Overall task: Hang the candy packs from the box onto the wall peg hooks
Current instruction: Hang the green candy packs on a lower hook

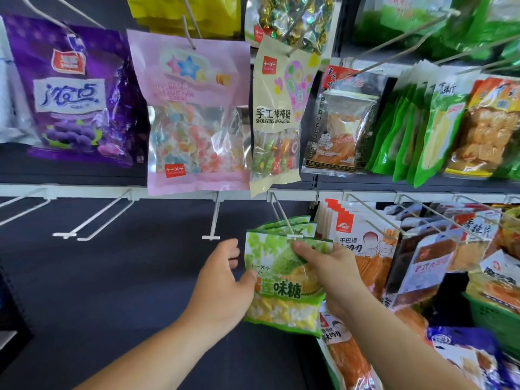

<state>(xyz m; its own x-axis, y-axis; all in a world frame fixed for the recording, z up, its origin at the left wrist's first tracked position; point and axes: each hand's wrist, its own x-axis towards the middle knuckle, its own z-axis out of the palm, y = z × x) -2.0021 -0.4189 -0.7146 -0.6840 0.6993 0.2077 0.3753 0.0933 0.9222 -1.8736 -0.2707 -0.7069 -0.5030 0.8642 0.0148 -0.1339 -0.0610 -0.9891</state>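
1. Both forearms reach up and forward from the bottom of the view toward the lower row of hooks on the dark wall panel.
2. The left hand (222, 280) is turned palm toward the right, fingers loosely curled, its thumb pressed against the left edge of a green candy pack (284, 288).
3. The right hand (332, 271) holds the same pack from the right side, fingers laid across its upper front near the top edge and the palm behind it, so the pack is pinched between the two hands.
4. The green candy pack hangs upright between the hands, its top right at the tip of a white peg hook (282, 218); whether the hook passes through its hole cannot be told.
5. More green packs (292, 223) sit just behind it on the same hook.
6. Left of this hook, an empty hook (214, 218) juts out from the rail.
7. Above, a pink candy pack (194, 114) and a purple pack (76, 91) hang from the upper row.
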